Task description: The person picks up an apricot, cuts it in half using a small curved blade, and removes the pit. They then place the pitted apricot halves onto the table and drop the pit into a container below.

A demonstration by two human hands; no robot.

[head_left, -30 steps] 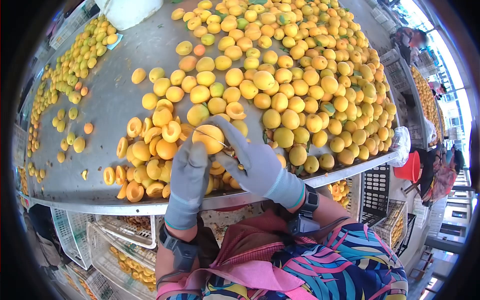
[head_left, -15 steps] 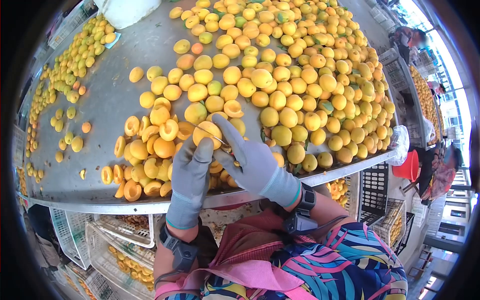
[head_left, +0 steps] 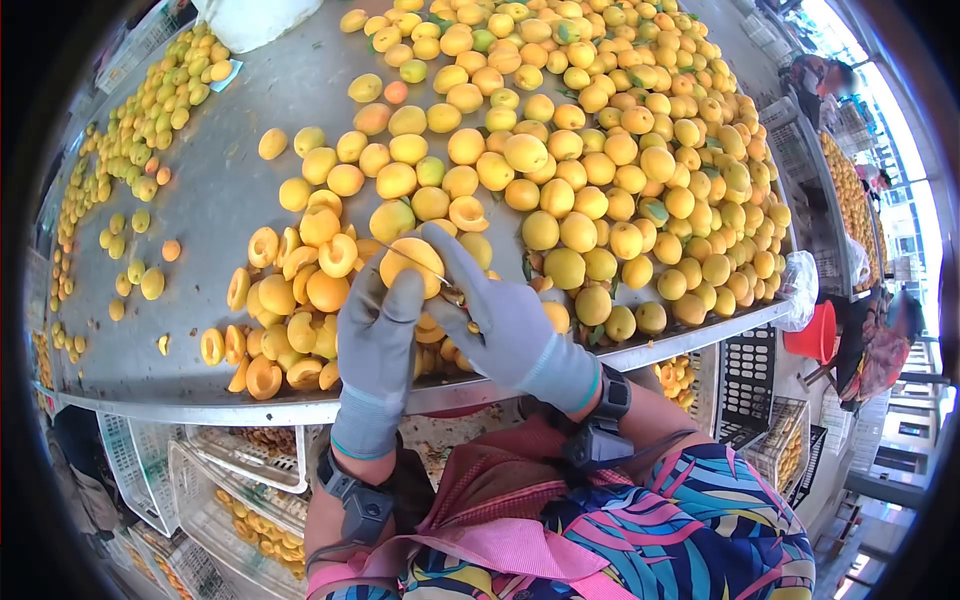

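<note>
In the head view, an apricot (head_left: 411, 262) sits between my two gloved hands over the near edge of the metal table. My left hand (head_left: 383, 325), in a grey glove, is closed on the fruit from below and the left. My right hand (head_left: 483, 310), gloved alike, grips a small knife (head_left: 425, 268) whose thin blade lies across the apricot. Its handle is mostly hidden by the fingers. Halved apricots (head_left: 290, 300) are heaped just left of my hands. Whole apricots (head_left: 600, 180) spread in a large pile beyond and to the right.
The metal table (head_left: 230, 150) has a raised near rim. More apricots (head_left: 140, 130) lie at its far left. Crates (head_left: 240, 510) holding fruit stand below the rim. A red bucket (head_left: 812, 332) is off the right end, near other people at another table.
The apricot in my hands has turned slightly, and the knife blade now sits lower across it. My left hand has shifted a little to the left.
</note>
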